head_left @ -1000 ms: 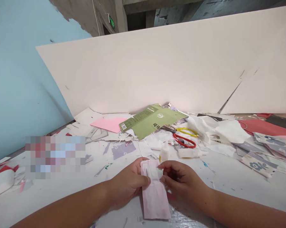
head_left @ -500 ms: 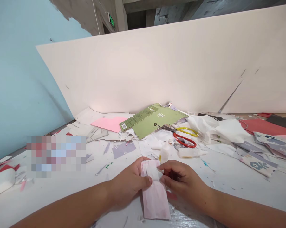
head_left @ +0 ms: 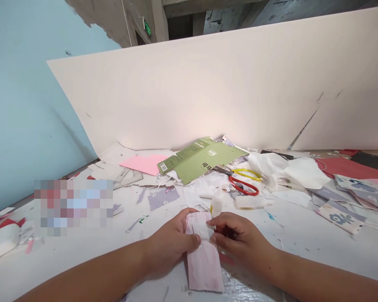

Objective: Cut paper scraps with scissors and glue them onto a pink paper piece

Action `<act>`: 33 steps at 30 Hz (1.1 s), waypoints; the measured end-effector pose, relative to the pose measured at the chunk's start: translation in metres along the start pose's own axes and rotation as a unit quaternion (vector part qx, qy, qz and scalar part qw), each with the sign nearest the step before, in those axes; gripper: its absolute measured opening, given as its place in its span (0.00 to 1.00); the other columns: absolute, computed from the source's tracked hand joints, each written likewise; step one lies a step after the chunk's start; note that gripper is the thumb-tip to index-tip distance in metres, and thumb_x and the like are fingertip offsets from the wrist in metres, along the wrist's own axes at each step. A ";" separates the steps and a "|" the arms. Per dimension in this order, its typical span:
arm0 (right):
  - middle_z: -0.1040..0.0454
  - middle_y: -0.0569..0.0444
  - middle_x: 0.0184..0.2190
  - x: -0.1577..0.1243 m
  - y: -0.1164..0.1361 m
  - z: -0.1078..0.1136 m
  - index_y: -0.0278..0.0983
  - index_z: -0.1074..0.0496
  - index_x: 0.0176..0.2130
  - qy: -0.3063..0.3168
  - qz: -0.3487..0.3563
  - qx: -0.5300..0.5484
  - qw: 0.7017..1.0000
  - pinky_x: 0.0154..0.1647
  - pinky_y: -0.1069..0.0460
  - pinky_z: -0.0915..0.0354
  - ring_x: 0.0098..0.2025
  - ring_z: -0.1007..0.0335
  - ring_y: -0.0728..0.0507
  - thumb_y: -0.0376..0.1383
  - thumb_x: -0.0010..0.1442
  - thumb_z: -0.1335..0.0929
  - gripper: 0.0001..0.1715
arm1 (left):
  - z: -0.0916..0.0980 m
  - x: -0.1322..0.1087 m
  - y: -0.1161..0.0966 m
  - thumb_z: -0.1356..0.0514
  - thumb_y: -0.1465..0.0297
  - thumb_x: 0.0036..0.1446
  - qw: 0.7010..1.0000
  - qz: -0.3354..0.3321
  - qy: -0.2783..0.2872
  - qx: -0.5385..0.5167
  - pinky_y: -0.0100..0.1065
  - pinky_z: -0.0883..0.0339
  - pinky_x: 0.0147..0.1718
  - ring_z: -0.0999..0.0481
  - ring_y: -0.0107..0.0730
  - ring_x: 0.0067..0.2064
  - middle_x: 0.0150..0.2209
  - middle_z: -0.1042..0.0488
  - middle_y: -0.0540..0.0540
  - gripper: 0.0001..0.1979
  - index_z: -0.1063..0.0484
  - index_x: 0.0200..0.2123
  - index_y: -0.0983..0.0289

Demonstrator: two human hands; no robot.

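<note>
A long, narrow piece of pale pink folded paper (head_left: 204, 268) hangs upright in front of me, its lower end near the tabletop. My left hand (head_left: 181, 237) grips it along its left edge, thumb across the front and fingers behind. On its upper half lies a whitish patch (head_left: 202, 230). My right hand (head_left: 236, 235) is closed in a pinch at the right edge of that patch, index fingertip and thumb touching it. Just behind the paper stands a small white glue bottle (head_left: 218, 201) with a yellow label.
Scissors (head_left: 244, 184) with red and yellow handles lie beyond the bottle, beside a green printed cardboard sheet (head_left: 208, 159). Pink paper (head_left: 141, 163) and white scraps pile along the white partition (head_left: 220, 92). Patterned paper pieces (head_left: 341, 218) lie at right; a white object (head_left: 3, 241) sits left.
The lower end of the pink paper has shifted very slightly left. Both hands keep nearly the same hold.
</note>
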State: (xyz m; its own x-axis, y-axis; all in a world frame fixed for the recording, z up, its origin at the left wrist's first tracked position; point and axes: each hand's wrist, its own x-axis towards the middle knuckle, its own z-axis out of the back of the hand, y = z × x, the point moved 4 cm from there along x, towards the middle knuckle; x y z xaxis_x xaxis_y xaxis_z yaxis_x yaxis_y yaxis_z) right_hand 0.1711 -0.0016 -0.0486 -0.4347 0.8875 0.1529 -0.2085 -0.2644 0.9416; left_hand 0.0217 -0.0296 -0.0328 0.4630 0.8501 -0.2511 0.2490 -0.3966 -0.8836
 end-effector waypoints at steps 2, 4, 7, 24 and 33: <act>0.37 0.60 0.22 0.000 0.002 0.000 0.37 0.29 0.36 0.003 -0.017 0.009 1.000 0.23 0.54 0.43 0.23 0.43 0.51 0.35 0.51 0.33 0.09 | 0.000 0.000 0.000 0.42 0.81 0.48 1.000 -0.001 0.000 0.000 0.34 0.38 0.36 0.29 0.30 0.34 0.32 0.29 0.53 0.17 0.40 0.41 0.63; 0.38 0.60 0.21 -0.001 0.003 -0.001 0.37 0.31 0.35 0.005 -0.038 0.014 0.999 0.25 0.54 0.43 0.23 0.43 0.51 0.35 0.52 0.33 0.08 | 0.000 0.000 0.001 0.41 0.80 0.48 1.000 -0.005 0.005 -0.004 0.34 0.38 0.36 0.29 0.30 0.34 0.33 0.30 0.53 0.17 0.40 0.41 0.63; 0.38 0.61 0.21 -0.002 0.004 -0.002 0.36 0.32 0.35 0.009 -0.057 0.017 0.998 0.25 0.54 0.44 0.23 0.44 0.51 0.35 0.51 0.33 0.08 | 0.000 0.001 0.002 0.42 0.80 0.49 1.000 -0.009 0.011 -0.004 0.35 0.38 0.37 0.29 0.31 0.35 0.33 0.30 0.53 0.17 0.40 0.42 0.63; 0.40 0.60 0.22 -0.001 0.004 -0.003 0.38 0.31 0.40 0.028 -0.003 -0.016 0.999 0.25 0.54 0.44 0.23 0.45 0.51 0.36 0.54 0.34 0.11 | 0.002 0.004 0.005 0.42 0.80 0.49 0.999 -0.029 0.021 -0.016 0.39 0.38 0.40 0.28 0.35 0.38 0.36 0.30 0.55 0.19 0.41 0.44 0.63; 0.39 0.61 0.23 0.000 0.003 -0.003 0.38 0.35 0.38 0.002 -0.042 0.121 0.992 0.26 0.54 0.43 0.24 0.42 0.52 0.45 0.54 0.34 0.15 | 0.006 0.007 0.003 0.38 0.77 0.48 0.999 -0.039 -0.008 -0.014 0.37 0.36 0.38 0.27 0.36 0.38 0.38 0.28 0.58 0.20 0.40 0.45 0.64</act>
State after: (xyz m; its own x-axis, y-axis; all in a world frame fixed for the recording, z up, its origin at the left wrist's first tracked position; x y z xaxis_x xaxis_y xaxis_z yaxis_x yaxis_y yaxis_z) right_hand 0.1676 -0.0040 -0.0464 -0.4287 0.9007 0.0710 -0.0275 -0.0916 0.9954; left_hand 0.0204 -0.0231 -0.0400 0.4279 0.8838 -0.1892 0.3074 -0.3391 -0.8891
